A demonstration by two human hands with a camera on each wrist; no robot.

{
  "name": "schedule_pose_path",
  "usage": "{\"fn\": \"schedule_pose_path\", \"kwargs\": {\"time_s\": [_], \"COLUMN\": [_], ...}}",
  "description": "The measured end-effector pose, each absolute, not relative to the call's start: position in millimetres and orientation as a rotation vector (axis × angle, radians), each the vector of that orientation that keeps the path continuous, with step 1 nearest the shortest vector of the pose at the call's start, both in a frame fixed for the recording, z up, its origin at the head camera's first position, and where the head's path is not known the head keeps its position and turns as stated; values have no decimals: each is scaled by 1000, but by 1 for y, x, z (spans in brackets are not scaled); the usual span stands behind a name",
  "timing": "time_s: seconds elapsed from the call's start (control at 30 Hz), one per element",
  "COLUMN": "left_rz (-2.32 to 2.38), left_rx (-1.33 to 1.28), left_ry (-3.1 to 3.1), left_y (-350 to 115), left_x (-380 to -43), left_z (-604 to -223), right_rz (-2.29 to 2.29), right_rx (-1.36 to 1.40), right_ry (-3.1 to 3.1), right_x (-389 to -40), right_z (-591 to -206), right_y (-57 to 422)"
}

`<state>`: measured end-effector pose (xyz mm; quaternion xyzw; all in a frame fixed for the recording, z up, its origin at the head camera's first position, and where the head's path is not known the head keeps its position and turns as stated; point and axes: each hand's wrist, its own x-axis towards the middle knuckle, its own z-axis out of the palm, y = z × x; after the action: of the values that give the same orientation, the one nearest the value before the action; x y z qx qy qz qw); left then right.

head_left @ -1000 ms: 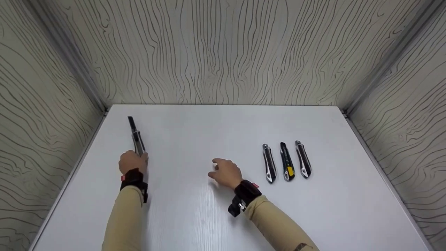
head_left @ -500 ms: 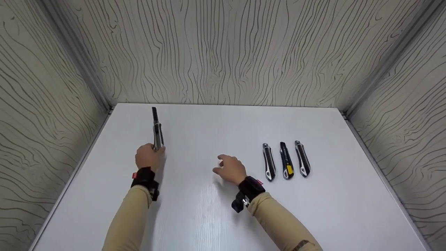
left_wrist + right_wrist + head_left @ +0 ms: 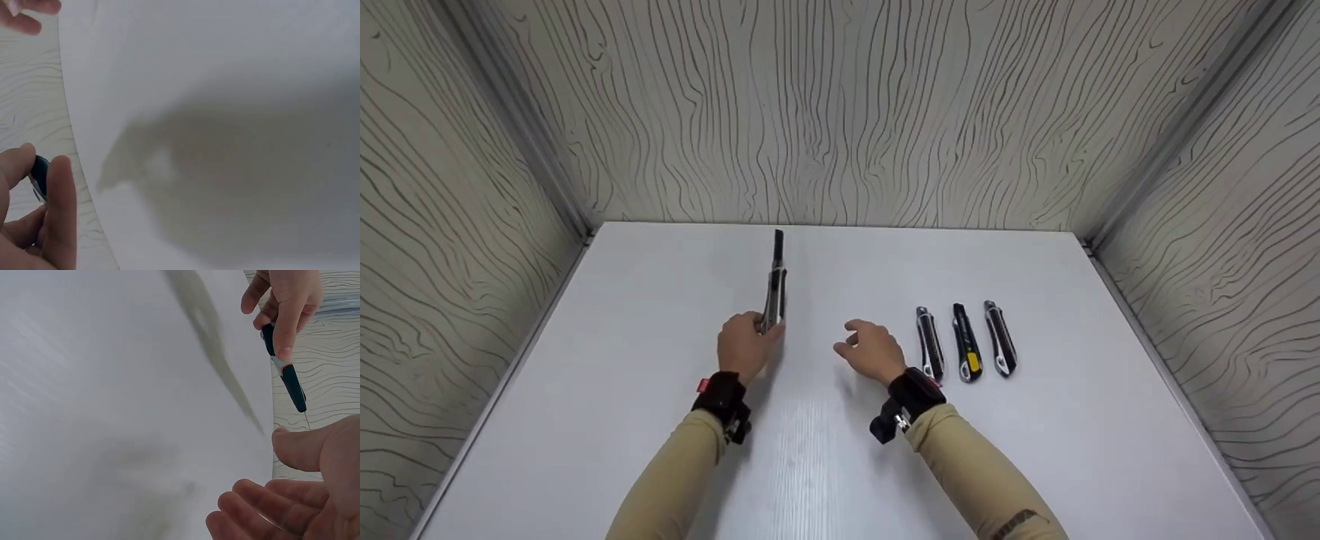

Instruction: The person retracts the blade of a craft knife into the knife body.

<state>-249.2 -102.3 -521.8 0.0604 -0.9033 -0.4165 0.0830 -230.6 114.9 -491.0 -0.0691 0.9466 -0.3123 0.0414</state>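
My left hand pinches the rear end of a utility knife between thumb and fingers, above the table's middle. Its dark blade is extended and points toward the back wall. From the right wrist view, the same utility knife shows a dark handle with a light band, gripped by the left hand. My right hand holds nothing; its fingers are loosely bent, thumb apart, just left of three more utility knives. In the left wrist view only the knife's end shows between thumb and finger.
On the white table, right of the right hand, lie three utility knives side by side: a dark one, a black one with a yellow slider and another dark one. Wood-patterned panels enclose the back and sides.
My left hand has carried the utility knife rightward from the table's left side to its middle, and the blade has turned more upright in view. My right hand has drifted slightly right and forward.
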Motion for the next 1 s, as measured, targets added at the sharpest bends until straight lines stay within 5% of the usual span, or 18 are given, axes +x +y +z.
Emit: {"fn": "schedule_pose_path", "kwargs": {"time_s": [1.0], "left_rz": [-1259], "left_rx": [-257], "left_ry": [-2734], "left_y": [15], "left_x": [-196], "left_z": [-514], "right_rz": [-1593], "right_rx": [337], "right_ry": [2524], "right_x": [-260], "right_z": [-478], "right_y": [161]}}
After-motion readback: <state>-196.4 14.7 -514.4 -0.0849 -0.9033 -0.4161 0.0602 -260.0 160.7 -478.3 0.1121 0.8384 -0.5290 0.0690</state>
